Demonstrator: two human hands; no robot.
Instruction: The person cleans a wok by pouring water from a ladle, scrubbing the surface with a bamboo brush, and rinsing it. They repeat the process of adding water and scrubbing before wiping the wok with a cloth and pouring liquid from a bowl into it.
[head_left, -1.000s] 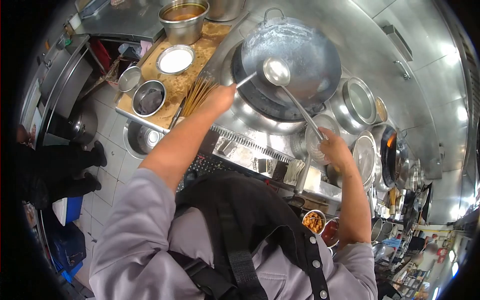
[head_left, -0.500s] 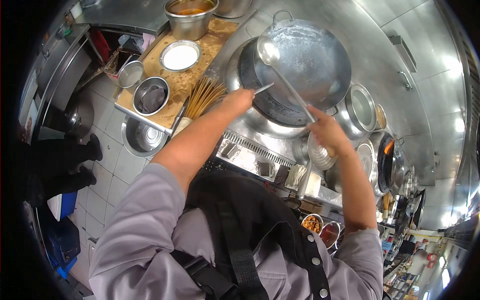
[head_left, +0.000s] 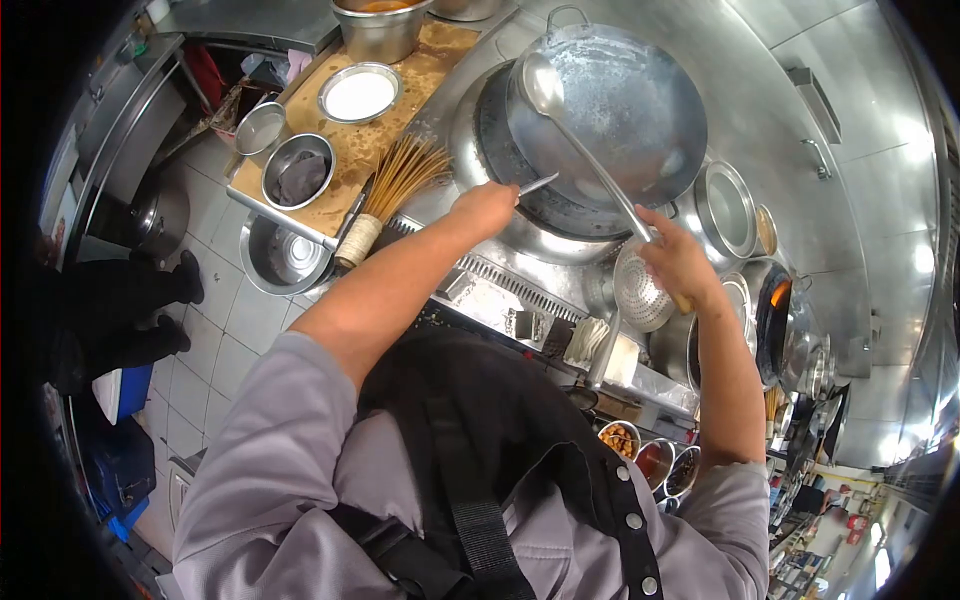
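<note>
My left hand (head_left: 486, 210) is closed around a slim metal tool (head_left: 540, 184); its tip points right, by the near side of the wok, and its full shape is hidden. My right hand (head_left: 682, 256) grips a long-handled ladle (head_left: 588, 160), the wooden handle end showing below the palm. The ladle's bowl is over the upper left part of a large steel wok (head_left: 630, 110). That wok sits tilted on the stove's round burner ring (head_left: 495, 150), with a loop handle at its top. No food shows inside it.
On the left, a wooden board (head_left: 425, 75) bears a large pot (head_left: 381, 32), a bowl of white contents (head_left: 359, 94) and a bamboo brush (head_left: 400, 185). A perforated skimmer (head_left: 642, 287) and steel pots (head_left: 732, 210) are at right. Another person's legs (head_left: 130, 310) stand at far left.
My right hand has shifted slightly right and down with the ladle, whose bowl is a little higher in view. My left hand has moved slightly right. The whole view has tilted a little.
</note>
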